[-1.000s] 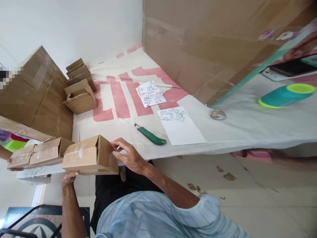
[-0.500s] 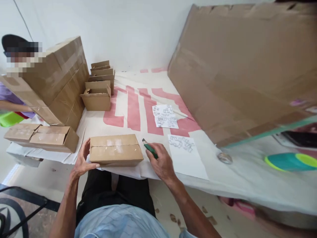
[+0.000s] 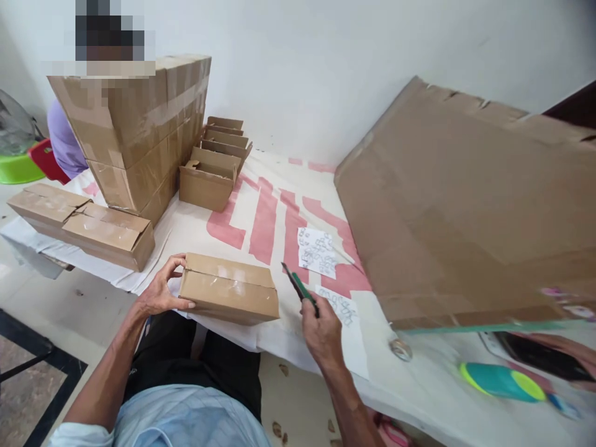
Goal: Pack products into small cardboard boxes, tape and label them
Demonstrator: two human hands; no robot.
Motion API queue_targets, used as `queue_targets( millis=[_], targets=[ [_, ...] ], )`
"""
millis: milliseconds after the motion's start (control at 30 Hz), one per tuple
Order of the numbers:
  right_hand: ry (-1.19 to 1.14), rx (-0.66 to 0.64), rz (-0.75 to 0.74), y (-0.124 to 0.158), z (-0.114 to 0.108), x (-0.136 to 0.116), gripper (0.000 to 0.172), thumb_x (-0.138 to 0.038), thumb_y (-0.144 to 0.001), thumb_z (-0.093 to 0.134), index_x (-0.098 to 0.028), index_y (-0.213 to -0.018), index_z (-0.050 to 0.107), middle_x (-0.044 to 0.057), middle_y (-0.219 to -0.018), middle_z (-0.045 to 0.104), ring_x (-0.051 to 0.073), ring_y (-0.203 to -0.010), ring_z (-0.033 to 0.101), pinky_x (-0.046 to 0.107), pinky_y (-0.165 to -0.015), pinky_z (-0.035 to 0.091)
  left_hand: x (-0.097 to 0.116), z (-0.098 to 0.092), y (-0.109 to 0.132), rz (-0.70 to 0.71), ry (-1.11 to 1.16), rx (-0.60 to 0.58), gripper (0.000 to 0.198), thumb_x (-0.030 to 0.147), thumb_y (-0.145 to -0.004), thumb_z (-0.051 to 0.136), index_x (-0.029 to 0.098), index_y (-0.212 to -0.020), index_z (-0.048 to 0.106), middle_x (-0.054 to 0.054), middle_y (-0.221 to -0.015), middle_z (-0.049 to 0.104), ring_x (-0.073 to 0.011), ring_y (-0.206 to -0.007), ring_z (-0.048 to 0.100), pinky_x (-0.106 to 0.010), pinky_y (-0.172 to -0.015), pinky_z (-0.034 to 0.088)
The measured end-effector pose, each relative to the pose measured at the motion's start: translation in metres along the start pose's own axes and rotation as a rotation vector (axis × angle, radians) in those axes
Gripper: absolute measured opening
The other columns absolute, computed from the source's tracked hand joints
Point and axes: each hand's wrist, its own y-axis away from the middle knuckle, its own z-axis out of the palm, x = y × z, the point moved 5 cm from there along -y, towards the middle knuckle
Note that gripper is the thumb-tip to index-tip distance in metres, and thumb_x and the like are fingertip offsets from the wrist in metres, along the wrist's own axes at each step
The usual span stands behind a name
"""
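Note:
A small taped cardboard box (image 3: 229,288) lies at the near edge of the table. My left hand (image 3: 162,291) grips its left end, thumb below and fingers curled over the top. My right hand (image 3: 322,332) is closed around a green utility knife (image 3: 298,286), lifted off the cloth with its tip pointing toward the box's right end. Two sheets of white paper with small printed shapes, the farther sheet (image 3: 317,251) and the nearer sheet (image 3: 343,310), lie just right of the knife.
A white cloth with red lettering (image 3: 265,217) covers the table. A tall carton stack (image 3: 139,124), open small boxes (image 3: 209,177) and two taped boxes (image 3: 88,223) stand left. A big flat cardboard (image 3: 465,211) leans right. A tape roll (image 3: 400,349) and teal bottle (image 3: 500,380) lie nearby. A person sits behind the stack.
The box was set down on the table edge. My right hand reached to the green knife, closed on it and lifted it toward the box. The view swung upright.

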Motion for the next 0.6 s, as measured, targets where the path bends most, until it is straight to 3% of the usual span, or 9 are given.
queue_targets(
  millis=[100, 200, 300, 400, 600],
  targets=[
    [-0.213, -0.177, -0.028, -0.022, -0.016, -0.060, 0.038, -0.054, -0.099, 0.054, -0.022, -0.104, 0.072, -0.001, -0.066, 0.059, 0.019, -0.057, 0.054, 0.031, -0.055, 0.047, 0.000, -0.001, -0.001, 0.005, -0.061, -0.007, 0.078, 0.045, -0.064, 0.097, 0.026, -0.130, 0.060, -0.018, -0.155, 0.048, -0.0386, -0.144, 0.050, -0.049, -0.110, 0.050],
    [-0.282, -0.383, -0.224, -0.036, -0.017, -0.134, 0.029, -0.049, -0.095, 0.063, -0.023, -0.099, 0.076, 0.003, -0.080, 0.071, 0.020, -0.070, 0.064, 0.032, -0.064, 0.052, -0.001, 0.001, -0.002, 0.015, -0.094, -0.011, 0.087, 0.044, -0.064, 0.097, 0.028, -0.140, 0.058, -0.016, -0.154, 0.048, -0.0384, -0.145, 0.048, -0.048, -0.108, 0.051],
    [-0.277, -0.539, -0.361, -0.043, -0.006, -0.185, 0.025, -0.043, -0.094, 0.064, -0.023, -0.094, 0.078, 0.004, -0.085, 0.076, 0.022, -0.076, 0.068, 0.033, -0.071, 0.055, -0.001, 0.002, 0.000, 0.014, -0.100, -0.011, 0.088, 0.044, -0.065, 0.097, 0.029, -0.142, 0.056, -0.015, -0.153, 0.048, -0.0379, -0.145, 0.048, -0.048, -0.108, 0.052],
    [-0.241, -0.641, -0.438, -0.047, 0.006, -0.209, 0.025, -0.040, -0.095, 0.060, -0.023, -0.093, 0.079, 0.004, -0.086, 0.078, 0.021, -0.076, 0.069, 0.034, -0.075, 0.055, -0.001, 0.004, 0.003, 0.017, -0.102, -0.012, 0.087, 0.044, -0.067, 0.096, 0.029, -0.142, 0.056, -0.014, -0.153, 0.048, -0.0374, -0.145, 0.048, -0.048, -0.108, 0.052],
    [-0.140, -0.726, -0.540, -0.048, 0.010, -0.224, 0.027, -0.036, -0.097, 0.057, -0.023, -0.095, 0.080, 0.004, -0.086, 0.079, 0.019, -0.075, 0.069, 0.032, -0.075, 0.053, -0.003, 0.005, 0.004, 0.011, -0.100, -0.025, 0.086, 0.043, -0.067, 0.095, 0.030, -0.143, 0.056, -0.013, -0.153, 0.048, -0.0373, -0.145, 0.046, -0.048, -0.109, 0.051]
  ],
)
